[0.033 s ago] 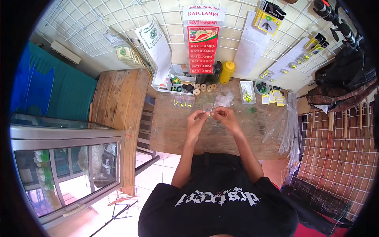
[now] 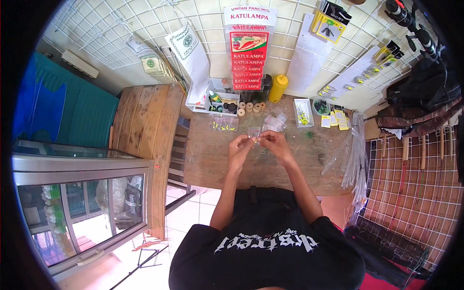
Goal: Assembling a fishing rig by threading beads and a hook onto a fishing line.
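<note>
Over the middle of the wooden table (image 2: 212, 162), my two hands are close together with their fingertips almost touching. My left hand (image 2: 239, 148) pinches the lower edge of a small clear plastic bag (image 2: 253, 131), which stands up beyond the fingers. The fingers of my right hand (image 2: 276, 144) are also closed at the bag's edge. A tiny yellow piece shows between the fingertips; whether it lies inside the bag is too small to tell. Just beyond my right hand is a loose pile of clear plastic bags (image 2: 275, 120).
Clear packets with yellow pieces (image 2: 224, 125) lie left of my hands. Behind stand a white organiser box (image 2: 203, 106), wooden spools (image 2: 249, 107) and a yellow squeeze bottle (image 2: 278, 89). Rightward are a white tray (image 2: 303, 114), a round tub (image 2: 320, 105), yellow cards (image 2: 340, 120) and long clear plastic strips (image 2: 355, 154).
</note>
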Demonstrator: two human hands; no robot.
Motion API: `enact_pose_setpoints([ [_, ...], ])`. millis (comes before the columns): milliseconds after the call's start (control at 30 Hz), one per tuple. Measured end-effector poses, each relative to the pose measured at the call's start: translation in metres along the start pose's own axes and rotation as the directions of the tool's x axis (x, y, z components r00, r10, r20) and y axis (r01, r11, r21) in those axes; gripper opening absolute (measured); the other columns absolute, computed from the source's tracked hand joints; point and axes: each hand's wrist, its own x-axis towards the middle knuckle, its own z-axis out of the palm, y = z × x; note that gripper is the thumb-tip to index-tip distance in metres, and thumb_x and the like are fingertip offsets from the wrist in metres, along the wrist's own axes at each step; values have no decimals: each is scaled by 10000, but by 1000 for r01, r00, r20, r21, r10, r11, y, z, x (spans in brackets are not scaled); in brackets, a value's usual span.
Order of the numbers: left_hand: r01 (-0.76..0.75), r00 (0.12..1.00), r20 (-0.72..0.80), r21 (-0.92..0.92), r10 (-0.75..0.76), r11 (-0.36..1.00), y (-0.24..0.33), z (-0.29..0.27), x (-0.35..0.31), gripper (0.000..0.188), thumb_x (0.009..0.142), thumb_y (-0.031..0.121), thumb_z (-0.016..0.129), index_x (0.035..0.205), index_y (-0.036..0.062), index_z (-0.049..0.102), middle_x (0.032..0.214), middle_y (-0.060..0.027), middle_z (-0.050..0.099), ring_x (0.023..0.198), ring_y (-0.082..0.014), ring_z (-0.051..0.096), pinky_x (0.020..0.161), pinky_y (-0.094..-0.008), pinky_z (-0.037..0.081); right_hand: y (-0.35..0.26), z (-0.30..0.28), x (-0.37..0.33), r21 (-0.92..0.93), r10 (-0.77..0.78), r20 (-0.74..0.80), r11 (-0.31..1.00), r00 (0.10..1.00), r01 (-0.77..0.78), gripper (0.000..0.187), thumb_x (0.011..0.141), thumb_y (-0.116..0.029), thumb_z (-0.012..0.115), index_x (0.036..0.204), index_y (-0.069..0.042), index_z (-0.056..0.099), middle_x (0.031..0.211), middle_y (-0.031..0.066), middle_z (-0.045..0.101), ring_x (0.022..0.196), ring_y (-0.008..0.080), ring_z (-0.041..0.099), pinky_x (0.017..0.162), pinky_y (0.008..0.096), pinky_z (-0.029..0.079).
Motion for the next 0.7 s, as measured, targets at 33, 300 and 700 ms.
enact_pose_setpoints([
  [33, 5, 1000, -3, 1, -5, 1000, -4, -4, 2, 184, 845, 139, 698, 945, 2, 627, 827, -25, 643, 731, -74, 568, 666, -212, 448, 7, 2, 4, 2, 6, 1, 1000, 1000, -6, 127, 836, -94, 685, 912, 1, 650, 779, -4, 635, 702, 50, 548, 633, 204, 428],
  [300, 25, 990, -143, 45, -18, 999, -43, -41, 26, 140, 855, 149, 688, 929, 34, 658, 802, 3, 630, 681, -59, 552, 610, -211, 443, 68, 22, 43, -24, 101, -5, 995, 995, -101, 111, 828, -83, 686, 883, 4, 646, 742, 10, 637, 667, 68, 571, 607, 222, 465],
  [700, -14, 905, -354, 529, 236, 848, -78, -113, 51, 152, 784, 99, 720, 907, 12, 699, 743, -63, 679, 673, -93, 600, 641, -271, 487, 133, 79, 79, -95, 215, -71, 971, 974, -221, 155, 770, -49, 713, 880, 32, 640, 750, 66, 670, 653, 109, 626, 564, 233, 502],
])
